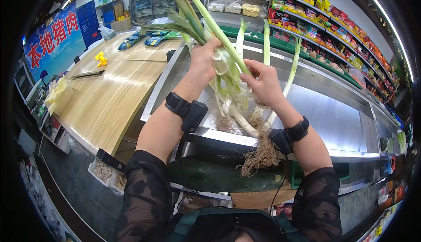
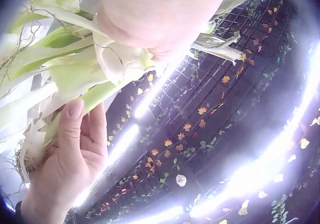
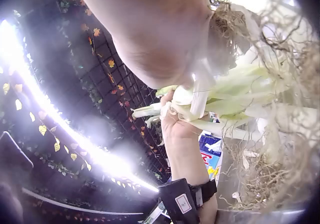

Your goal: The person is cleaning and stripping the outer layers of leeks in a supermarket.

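Note:
In the head view my left hand [image 1: 203, 61] grips a bundle of leeks high on their stalks, green leaves [image 1: 186, 14] sticking out above the fist. My right hand [image 1: 264, 82] pinches one long pale-green leek [image 1: 219, 31] between thumb and fingers. The left wrist view shows that thumb [image 2: 74, 111] lying along the stalk. Below the hands, white stem ends and a tangle of brown roots [image 1: 262, 154] hang over the tray's front edge. Other leeks [image 1: 291, 73] lean across the metal tray behind. In the right wrist view the left hand [image 3: 177, 126] holds peeling pale layers.
A steel tray [image 1: 324, 115] extends to the right. At left stands a wooden table [image 1: 123, 84] with a yellow object [image 1: 101, 58] and blue packets [image 1: 154, 40]. A large dark green gourd [image 1: 206, 174] lies below the tray. Shelves of packaged goods [image 1: 324, 18] line the back.

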`<act>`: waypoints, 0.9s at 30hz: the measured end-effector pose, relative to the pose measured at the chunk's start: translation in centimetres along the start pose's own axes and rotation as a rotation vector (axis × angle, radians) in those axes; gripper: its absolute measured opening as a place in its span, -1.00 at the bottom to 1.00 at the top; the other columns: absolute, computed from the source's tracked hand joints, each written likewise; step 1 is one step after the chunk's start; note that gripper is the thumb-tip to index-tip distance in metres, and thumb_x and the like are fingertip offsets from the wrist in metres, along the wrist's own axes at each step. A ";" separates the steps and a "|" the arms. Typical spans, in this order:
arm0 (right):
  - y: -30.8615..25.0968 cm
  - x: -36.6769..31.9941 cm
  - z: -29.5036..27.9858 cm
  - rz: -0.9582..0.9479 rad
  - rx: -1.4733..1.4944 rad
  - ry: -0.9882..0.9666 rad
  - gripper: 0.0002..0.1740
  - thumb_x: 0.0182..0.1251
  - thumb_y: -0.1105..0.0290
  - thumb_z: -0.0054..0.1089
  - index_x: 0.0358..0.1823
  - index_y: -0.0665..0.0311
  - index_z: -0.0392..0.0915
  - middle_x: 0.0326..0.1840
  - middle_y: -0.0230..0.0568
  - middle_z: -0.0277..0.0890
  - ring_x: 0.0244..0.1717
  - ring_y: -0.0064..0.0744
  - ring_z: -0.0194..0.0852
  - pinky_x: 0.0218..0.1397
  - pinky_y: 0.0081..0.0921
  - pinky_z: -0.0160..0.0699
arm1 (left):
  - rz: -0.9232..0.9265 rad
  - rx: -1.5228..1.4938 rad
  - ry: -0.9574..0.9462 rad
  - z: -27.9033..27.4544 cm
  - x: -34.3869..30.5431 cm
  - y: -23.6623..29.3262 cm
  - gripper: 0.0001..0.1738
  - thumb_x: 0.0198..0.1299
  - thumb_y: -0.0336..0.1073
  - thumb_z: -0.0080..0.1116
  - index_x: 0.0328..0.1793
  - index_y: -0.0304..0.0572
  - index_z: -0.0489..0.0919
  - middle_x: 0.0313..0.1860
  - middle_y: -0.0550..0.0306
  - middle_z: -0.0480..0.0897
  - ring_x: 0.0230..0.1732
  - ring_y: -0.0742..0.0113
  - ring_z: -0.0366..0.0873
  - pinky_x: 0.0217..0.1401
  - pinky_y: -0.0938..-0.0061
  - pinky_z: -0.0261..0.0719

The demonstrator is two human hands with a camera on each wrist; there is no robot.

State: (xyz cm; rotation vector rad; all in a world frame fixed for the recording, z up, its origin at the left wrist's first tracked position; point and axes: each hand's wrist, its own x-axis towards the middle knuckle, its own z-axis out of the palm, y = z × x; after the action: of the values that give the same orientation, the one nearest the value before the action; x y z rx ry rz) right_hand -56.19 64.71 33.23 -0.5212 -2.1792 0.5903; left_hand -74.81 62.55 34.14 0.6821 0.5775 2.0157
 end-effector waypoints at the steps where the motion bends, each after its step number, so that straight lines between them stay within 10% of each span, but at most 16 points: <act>1: 0.1 0.0 0.1 0.000 0.000 0.000 -0.62 0.15 0.49 0.28 0.03 0.42 0.53 -0.46 -0.25 0.59 -0.47 -0.64 0.47 -0.37 -0.65 0.43 | -0.002 -0.045 -0.012 0.0 0.0 0.0 -0.73 0.08 -0.55 0.12 -0.05 -0.40 0.47 -0.24 0.03 0.56 -0.28 0.20 0.61 -0.22 0.28 0.68; 16: 0.4 0.3 0.1 0.289 0.773 -0.093 -0.64 0.28 0.51 0.18 0.07 0.54 0.44 -0.32 -0.23 0.59 -0.38 -0.63 0.47 -0.28 -0.70 0.43 | 0.024 -0.196 -0.093 -0.1 0.0 -0.3 -0.82 0.11 -0.52 0.06 -0.15 -0.20 0.43 -0.24 0.13 0.53 -0.17 0.25 0.55 -0.01 0.29 0.58; 27: 0.4 0.8 -0.9 0.387 0.901 0.099 -0.56 0.38 0.07 0.11 -0.15 0.41 0.49 -0.50 -0.28 0.52 -0.61 -0.59 0.44 -0.68 -0.60 0.45 | -0.138 -0.006 -0.490 0.7 -1.3 0.0 -0.84 0.24 -0.37 0.02 -0.07 -0.17 0.41 -0.32 0.18 0.48 -0.22 0.35 0.51 -0.06 0.37 0.55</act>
State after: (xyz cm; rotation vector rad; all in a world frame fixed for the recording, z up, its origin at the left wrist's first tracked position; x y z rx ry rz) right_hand -55.87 65.73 33.96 -0.4460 -1.4922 1.5970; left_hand -73.77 61.53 34.35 1.0599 0.3147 1.6391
